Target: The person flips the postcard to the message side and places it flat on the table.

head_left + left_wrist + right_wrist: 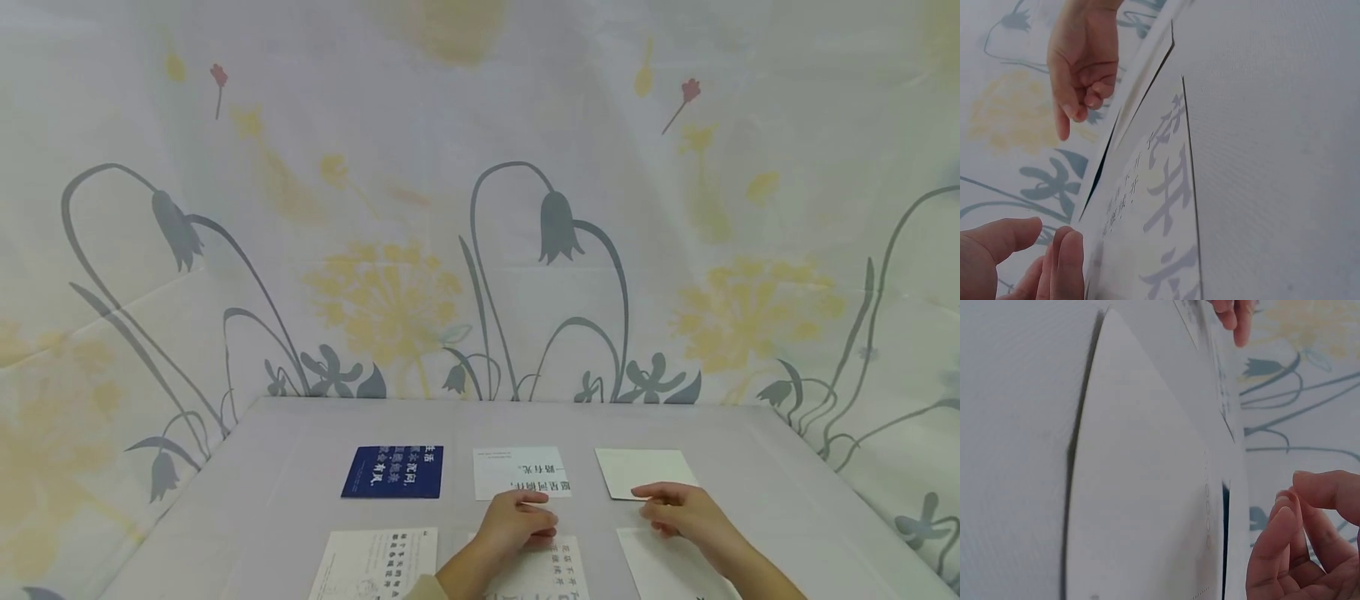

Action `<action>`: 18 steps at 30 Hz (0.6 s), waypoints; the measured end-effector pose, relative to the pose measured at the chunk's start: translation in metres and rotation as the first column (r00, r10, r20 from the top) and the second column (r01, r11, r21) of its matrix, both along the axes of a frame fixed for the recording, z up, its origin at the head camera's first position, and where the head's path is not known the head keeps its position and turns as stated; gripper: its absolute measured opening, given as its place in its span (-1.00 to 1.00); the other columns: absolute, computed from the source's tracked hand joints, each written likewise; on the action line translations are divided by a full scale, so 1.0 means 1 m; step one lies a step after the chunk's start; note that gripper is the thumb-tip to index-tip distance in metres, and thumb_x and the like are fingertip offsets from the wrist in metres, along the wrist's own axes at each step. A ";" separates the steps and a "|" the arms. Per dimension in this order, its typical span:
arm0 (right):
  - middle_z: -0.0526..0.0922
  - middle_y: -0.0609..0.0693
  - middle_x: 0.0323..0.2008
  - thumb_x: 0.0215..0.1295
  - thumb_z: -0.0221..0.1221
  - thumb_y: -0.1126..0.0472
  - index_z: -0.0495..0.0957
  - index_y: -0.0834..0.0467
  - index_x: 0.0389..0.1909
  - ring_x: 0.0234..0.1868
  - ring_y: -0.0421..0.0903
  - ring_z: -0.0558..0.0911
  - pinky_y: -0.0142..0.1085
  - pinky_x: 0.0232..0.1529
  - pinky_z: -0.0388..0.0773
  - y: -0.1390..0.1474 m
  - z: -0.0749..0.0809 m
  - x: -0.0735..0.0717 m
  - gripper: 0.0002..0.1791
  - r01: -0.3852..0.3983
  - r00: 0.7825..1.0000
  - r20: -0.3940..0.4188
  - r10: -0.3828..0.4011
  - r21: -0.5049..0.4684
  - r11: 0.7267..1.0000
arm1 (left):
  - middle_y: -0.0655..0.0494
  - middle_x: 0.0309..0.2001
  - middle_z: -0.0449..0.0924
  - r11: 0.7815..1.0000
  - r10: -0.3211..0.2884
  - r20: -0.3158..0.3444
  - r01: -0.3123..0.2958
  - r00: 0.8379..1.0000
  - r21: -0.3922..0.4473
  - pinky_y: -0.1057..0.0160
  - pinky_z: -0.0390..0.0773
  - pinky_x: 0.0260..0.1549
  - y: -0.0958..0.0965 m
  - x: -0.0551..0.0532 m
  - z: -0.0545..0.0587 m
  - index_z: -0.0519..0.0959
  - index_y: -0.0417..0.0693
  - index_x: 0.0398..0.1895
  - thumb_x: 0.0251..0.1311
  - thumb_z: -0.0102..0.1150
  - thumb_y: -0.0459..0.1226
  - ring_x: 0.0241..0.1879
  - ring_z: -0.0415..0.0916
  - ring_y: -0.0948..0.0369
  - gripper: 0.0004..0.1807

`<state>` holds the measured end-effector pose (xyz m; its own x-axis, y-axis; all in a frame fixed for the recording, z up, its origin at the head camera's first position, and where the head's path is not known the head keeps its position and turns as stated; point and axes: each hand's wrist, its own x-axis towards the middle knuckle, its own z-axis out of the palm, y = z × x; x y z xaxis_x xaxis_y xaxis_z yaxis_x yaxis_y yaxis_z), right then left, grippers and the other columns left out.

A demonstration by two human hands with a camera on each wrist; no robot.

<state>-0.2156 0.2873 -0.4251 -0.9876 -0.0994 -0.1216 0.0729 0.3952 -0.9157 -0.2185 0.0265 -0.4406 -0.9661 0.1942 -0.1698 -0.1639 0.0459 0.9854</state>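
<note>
My left hand [506, 533] hovers above a white card with grey lettering [566, 575] in the front middle, covering part of it. Its fingers are loosely bent and hold nothing, as the left wrist view also shows. To the right, my right hand [686, 517] is over the gap between a cream card [641, 471] behind and a mostly blank white card [663, 571] in front. Thumb and fingertips [1285, 509] of that hand come close together with nothing between them. Behind the left hand lies a pale card with dark characters [517, 471].
A dark blue card with white characters [393, 472] lies at the back left. In front of it is a white card with a line drawing [375, 562]. The cards form two rows on a pale table [285, 467], backed by a flower-printed curtain [420, 167].
</note>
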 end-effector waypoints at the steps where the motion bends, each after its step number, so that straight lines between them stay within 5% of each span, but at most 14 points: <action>1: 0.49 -0.02 -0.50 0.17 0.22 0.25 0.47 0.43 0.02 -0.45 -0.11 0.49 -0.33 -0.43 0.54 -0.002 0.000 -0.001 -0.56 0.001 1.000 0.002 -0.001 -0.002 1.000 | 0.05 -0.44 0.58 1.000 0.003 0.000 -0.003 1.000 -0.004 0.29 0.62 -0.42 -0.002 -0.001 0.000 0.51 -0.33 -0.06 0.02 0.26 -0.46 -0.46 0.59 0.20 -0.64; 18: 0.47 -0.03 -0.48 0.10 0.24 0.30 0.52 0.41 -0.04 -0.48 -0.13 0.48 -0.38 -0.47 0.45 -0.039 -0.008 -0.013 -0.60 0.003 1.000 0.009 -0.002 -0.059 0.998 | 0.02 -0.42 0.59 0.999 0.039 -0.027 -0.039 0.999 -0.017 0.27 0.62 -0.44 -0.031 -0.012 0.000 0.48 -0.37 -0.01 0.03 0.23 -0.46 -0.46 0.60 0.18 -0.61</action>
